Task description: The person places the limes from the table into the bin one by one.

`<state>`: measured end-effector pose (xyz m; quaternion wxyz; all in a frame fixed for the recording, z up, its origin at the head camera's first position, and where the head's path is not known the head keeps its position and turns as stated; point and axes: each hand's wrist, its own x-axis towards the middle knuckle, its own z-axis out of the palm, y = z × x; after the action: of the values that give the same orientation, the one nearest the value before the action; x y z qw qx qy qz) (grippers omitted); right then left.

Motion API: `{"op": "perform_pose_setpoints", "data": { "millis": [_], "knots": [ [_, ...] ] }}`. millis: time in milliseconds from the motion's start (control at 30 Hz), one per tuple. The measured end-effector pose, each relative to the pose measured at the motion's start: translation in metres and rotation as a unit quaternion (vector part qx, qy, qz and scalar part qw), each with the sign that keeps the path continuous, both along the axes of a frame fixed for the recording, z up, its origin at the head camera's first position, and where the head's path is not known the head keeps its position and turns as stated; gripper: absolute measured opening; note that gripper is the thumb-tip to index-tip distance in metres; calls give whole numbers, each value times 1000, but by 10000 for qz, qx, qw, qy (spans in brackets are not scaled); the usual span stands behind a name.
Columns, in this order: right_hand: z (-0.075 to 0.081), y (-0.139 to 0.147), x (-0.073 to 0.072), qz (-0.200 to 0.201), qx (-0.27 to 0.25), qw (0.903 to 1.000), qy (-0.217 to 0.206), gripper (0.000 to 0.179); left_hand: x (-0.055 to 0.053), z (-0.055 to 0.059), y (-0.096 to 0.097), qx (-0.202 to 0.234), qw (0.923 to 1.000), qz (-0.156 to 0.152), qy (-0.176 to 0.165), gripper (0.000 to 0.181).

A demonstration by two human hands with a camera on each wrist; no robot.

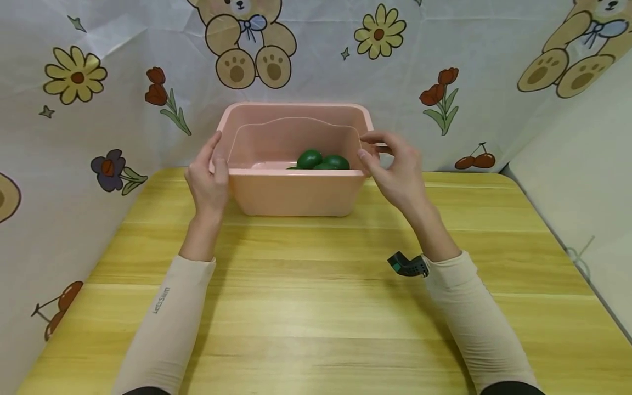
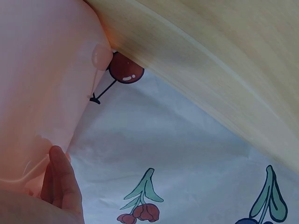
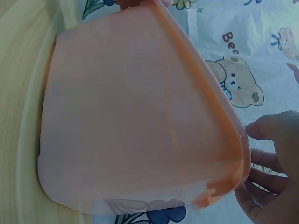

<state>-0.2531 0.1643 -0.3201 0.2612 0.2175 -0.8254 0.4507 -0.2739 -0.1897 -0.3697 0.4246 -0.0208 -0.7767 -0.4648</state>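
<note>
A pink plastic bin (image 1: 296,192) stands upright at the far side of the table, its wide opening upward. Several glossy dark green oval things (image 1: 309,159) lie in its right part, partly hidden by the front wall. At the bin's left end, my left hand (image 1: 207,175) holds the rim, with thumb toward the front corner and fingers along the outer wall. My right hand (image 1: 395,167) holds the right end of the rim between thumb and bent fingers; in the right wrist view its thumb and fingertips are right at the rim's edge.
The bin stands on a yellow wood-grain table (image 1: 306,307). Close behind it hangs a white sheet (image 1: 326,82) printed with bears and flowers. A pale wall (image 1: 582,164) borders the table on the right. A dark strap-like piece (image 1: 408,264) sticks out from my right sleeve.
</note>
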Motion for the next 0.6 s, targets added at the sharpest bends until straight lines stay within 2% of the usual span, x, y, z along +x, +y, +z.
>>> {"op": "perform_pose_setpoints", "data": {
  "millis": [133,300,600],
  "knots": [
    [-1,1,-1,25,-85,9998,190,25,-1,0,1,-42,10000,28,15,51],
    [-2,2,-2,-66,51,9993,361,25,-1,0,1,-40,10000,14,1,51],
    [-4,2,-3,-299,312,9981,442,26,-1,0,1,-65,10000,27,10,51]
  ]
}}
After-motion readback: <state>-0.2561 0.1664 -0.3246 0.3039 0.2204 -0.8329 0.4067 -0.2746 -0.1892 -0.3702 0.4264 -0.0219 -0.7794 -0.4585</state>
